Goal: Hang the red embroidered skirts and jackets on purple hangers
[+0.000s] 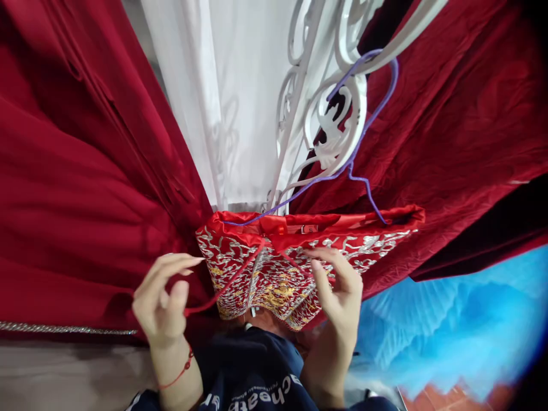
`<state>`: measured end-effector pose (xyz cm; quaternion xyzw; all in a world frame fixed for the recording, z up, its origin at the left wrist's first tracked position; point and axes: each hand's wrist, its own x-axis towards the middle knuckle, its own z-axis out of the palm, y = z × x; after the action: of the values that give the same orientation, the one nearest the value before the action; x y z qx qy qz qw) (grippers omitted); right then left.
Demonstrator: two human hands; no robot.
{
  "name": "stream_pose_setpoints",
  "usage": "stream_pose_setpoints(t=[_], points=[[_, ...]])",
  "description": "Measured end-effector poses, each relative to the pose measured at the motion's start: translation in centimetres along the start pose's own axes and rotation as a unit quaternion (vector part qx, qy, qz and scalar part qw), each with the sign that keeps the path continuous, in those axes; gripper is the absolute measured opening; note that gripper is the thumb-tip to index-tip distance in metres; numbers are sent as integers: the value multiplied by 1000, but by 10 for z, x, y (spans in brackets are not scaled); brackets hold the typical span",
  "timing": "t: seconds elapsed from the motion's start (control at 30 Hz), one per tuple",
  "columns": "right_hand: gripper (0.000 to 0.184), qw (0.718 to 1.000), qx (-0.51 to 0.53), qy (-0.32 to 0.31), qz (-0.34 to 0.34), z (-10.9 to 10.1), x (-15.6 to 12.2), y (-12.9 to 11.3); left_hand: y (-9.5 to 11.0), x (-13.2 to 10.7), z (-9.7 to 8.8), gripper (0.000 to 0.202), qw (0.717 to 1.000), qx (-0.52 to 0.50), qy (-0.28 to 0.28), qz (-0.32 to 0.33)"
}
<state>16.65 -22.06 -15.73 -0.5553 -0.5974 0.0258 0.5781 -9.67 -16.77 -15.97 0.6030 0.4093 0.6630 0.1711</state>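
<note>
A red garment (274, 279) with silver and gold embroidery hangs in front of me, its satin top edge spread on a purple hanger (363, 128). From the middle of that edge, a red drawstring (237, 275) splits into two ends. One end runs left into my left hand (165, 297), where the lower fingers are curled round it while thumb and index stand apart. Over the garment's right front, my right hand (340, 285) has the other end running into its palm. Its thumb and forefinger are bent close to the embroidered cloth. A small size label (310, 229) shows inside the waist.
The hanger hooks over a white scrollwork metal stand (338, 148). White drapery (240, 103) falls behind it, with dark red curtains (85, 200) on the left and red cloth (462, 114) on the right. A blue patterned surface (449, 319) lies at lower right.
</note>
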Motion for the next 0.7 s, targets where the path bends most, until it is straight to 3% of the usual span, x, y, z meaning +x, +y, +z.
stream_pose_setpoints(t=[0.1,0.2,0.3,0.4,0.6,0.7], points=[[16,999,15,-22,-28,23,5,-12,19,-5,22,26,992,1,-111,57],[9,999,20,-27,-38,45,9,-22,34,-3,50,19,986,36,-162,37],[9,998,41,-28,-41,56,12,-28,42,6,75,8,989,46,-136,29],[15,995,79,-34,-45,53,19,-28,44,13,89,8,993,40,-103,39],[13,988,141,-41,-39,44,49,-22,31,10,88,7,990,11,-126,57],[11,987,142,-62,-49,43,58,-21,24,5,91,10,991,35,-83,97]])
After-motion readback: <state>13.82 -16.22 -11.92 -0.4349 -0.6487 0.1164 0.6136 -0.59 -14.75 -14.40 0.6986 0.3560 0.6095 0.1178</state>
